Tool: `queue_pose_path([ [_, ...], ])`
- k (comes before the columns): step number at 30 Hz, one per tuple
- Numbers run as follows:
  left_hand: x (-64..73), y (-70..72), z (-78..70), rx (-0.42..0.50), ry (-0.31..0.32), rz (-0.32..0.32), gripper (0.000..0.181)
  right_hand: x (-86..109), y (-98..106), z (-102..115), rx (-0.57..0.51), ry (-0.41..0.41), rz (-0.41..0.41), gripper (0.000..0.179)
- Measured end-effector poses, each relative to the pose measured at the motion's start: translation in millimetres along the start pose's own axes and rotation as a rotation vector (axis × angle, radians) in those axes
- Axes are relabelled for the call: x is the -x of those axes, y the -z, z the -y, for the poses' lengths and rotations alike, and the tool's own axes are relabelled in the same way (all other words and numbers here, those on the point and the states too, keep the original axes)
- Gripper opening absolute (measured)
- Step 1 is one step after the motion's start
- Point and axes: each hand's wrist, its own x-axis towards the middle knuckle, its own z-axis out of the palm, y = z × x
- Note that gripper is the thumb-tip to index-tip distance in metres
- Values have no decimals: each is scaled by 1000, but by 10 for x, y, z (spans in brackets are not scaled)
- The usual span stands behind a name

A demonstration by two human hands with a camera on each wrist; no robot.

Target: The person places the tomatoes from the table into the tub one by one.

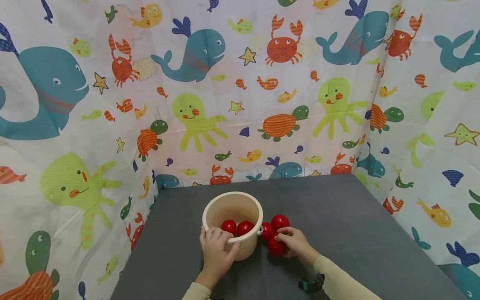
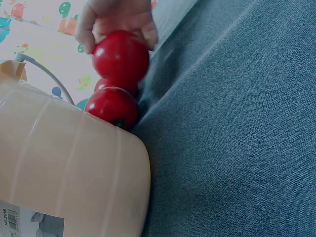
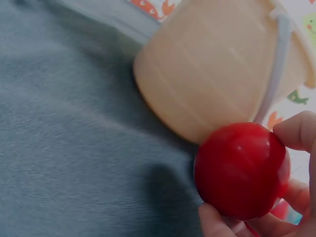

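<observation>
My left hand (image 1: 217, 252) grips the near rim of a cream plastic bucket (image 1: 246, 249), fingers over the edge and thumb along the outer wall. Two red tomatoes (image 1: 245, 228) lie inside it. To the right of the bucket, my right hand (image 1: 298, 244) holds another tomato (image 3: 242, 170) between thumb and fingers, close over the cloth. Just behind the held one, two more tomatoes (image 1: 279, 221) rest on the table beside the bucket. A green calyx shows on a lower tomato (image 2: 113, 107) in the left wrist view.
Dark grey cloth (image 1: 330, 208) covers the table. A grey handle (image 3: 276, 69) hangs down the bucket's side. Behind and along both sides stands a white curtain (image 1: 240, 158) printed with sea animals. A dark watch-like band (image 1: 312, 283) sits at my right wrist.
</observation>
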Motion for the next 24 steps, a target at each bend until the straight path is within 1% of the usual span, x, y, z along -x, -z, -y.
queue_pose_path([
  [2, -4, -3, 4, 0, -7, -7, 10, 8, 45, 84, -3, 19, -6, 39],
  [4, -5, -3, 7, -1, -8, -6, 10, 14, 98, 190, -17, 38, 6, 41],
  [8, -8, -4, 11, -16, -9, 2, 12, 19, 220, 453, -12, 69, 22, 44],
  [14, -9, 5, 4, -20, 11, 20, 14, -83, 397, 811, 6, 106, 26, 45],
  [19, -3, 5, 1, -23, 27, 41, 13, -140, 496, 1104, 13, 151, 24, 46],
  [24, -8, -3, 0, -16, 30, 44, 13, -118, 542, 1423, 46, 192, 26, 47],
])
